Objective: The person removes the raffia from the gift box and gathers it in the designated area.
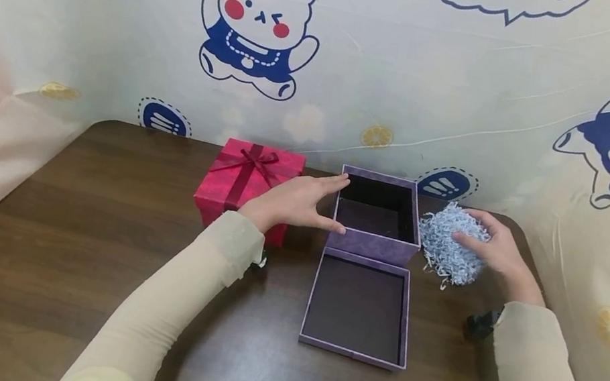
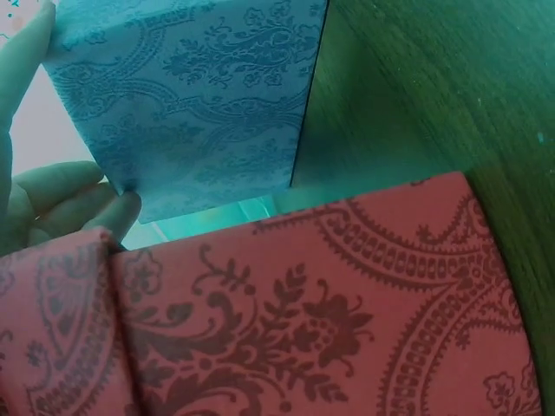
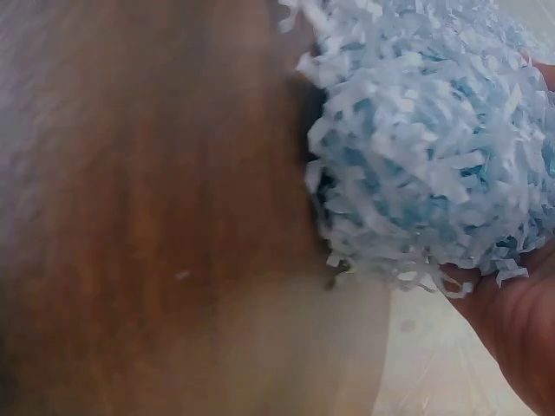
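My right hand (image 1: 499, 252) grips a fluffy bundle of light blue shredded paper (image 1: 451, 243), thumb on one side and fingers on the other. Close up in the right wrist view, the shredded paper (image 3: 434, 147) spills loosely, with loose strands hanging over the palm. An uncovered purple gift box (image 1: 373, 246) stands left of the paper, dark inside. Along its left side my left hand (image 1: 297, 201) rests with thumb and fingers spread, fingertips at the wall. The box (image 2: 191, 104) looks blue in the left wrist view.
A red gift box (image 1: 213, 191) with a dark ribbon bow stands under and beside the left wrist. The purple lid (image 1: 360, 309) lies inside-up in front of the purple box. Behind the wooden table (image 1: 89, 234) hangs a printed cloth (image 1: 377, 60).
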`<state>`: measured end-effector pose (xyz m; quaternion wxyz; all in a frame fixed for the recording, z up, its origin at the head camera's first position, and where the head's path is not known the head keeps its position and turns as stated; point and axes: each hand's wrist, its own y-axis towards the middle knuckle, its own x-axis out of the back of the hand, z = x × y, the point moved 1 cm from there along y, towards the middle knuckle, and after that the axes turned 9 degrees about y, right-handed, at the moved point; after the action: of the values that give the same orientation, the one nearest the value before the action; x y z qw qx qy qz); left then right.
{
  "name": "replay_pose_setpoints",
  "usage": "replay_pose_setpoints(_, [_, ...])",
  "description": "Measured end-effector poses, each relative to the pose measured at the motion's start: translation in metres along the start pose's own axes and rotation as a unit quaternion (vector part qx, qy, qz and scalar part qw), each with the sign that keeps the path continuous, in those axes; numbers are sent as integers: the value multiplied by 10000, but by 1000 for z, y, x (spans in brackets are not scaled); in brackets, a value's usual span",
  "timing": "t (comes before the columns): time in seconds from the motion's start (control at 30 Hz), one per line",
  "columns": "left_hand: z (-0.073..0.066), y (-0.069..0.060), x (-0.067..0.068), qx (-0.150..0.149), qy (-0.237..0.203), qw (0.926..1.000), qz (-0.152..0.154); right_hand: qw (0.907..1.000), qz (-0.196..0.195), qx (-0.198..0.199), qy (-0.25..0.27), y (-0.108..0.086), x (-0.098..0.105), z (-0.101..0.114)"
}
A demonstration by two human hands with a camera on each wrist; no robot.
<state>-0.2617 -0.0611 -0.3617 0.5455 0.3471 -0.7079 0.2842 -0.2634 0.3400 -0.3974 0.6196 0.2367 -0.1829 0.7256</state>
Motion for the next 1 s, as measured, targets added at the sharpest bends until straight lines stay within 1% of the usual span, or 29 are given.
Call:
replay_pose_setpoints(0.1, [0,0,-1,-17,-12,10000,44,9998,110,-108,-102,-2,-3,-4])
replay_pose_setpoints(0.27, [1,0,2,-119,-17,9999,8,9992,247,-103,-293,1,-5,-6])
replay_pose_setpoints(0.4, [4,-4,8,-117,-234,9997,-29,9983,387,-53,-440,2,-4,-5])
replay_pose_setpoints(0.53, [5,-16,24,-126,-484,9986,-182,9974,389,-42,-610,-2,-2,-3])
replay_pose_setpoints(0.63, [7,-26,34,-108,-584,9978,-306,9972,273,-48,-691,-8,2,-3])
replay_pose_setpoints(0.77, [14,-40,40,11,-570,9977,-379,9984,107,-46,-545,-15,7,-2])
replay_pose_setpoints(0.9, [23,-56,45,154,-571,9973,-430,9996,-43,-73,-263,-23,12,1])
replay_pose_setpoints(1.0, [28,-68,50,302,-627,9965,-468,9997,-198,20,-166,-28,15,7])
